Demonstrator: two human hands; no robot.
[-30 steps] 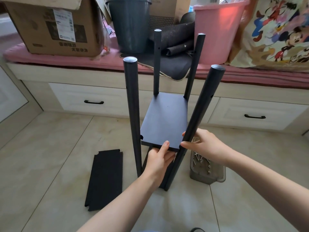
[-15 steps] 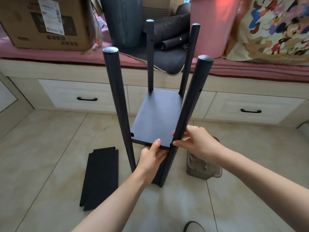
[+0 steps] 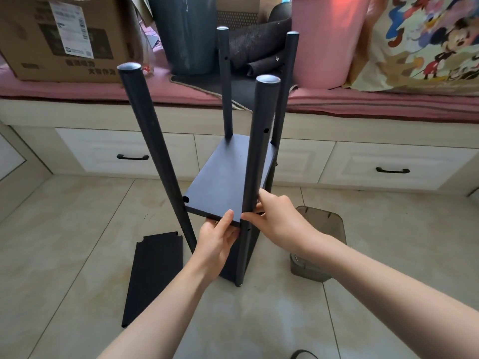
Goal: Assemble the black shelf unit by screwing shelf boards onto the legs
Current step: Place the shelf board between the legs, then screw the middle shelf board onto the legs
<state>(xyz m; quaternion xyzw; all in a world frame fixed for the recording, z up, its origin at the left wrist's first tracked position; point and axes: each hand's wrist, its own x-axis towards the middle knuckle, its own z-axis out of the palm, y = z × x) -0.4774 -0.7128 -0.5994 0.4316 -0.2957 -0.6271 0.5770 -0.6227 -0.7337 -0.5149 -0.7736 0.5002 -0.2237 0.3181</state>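
The black shelf unit [image 3: 233,177] stands on the tiled floor [image 3: 77,229] with four legs rising around a shelf board [image 3: 223,185]. The left hand [image 3: 216,242] has its grip on the board's near edge, thumb on top, fingers beneath. The right hand [image 3: 278,220] closes its grip round the near right leg [image 3: 256,156] at board height. A loose board [image 3: 153,275] lies flat to the left; a brown plastic container [image 3: 324,229] sits to the right.

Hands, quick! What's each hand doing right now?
Left hand: holds the near edge of the shelf board, thumb on top.
Right hand: grips the near right leg at the board's corner.
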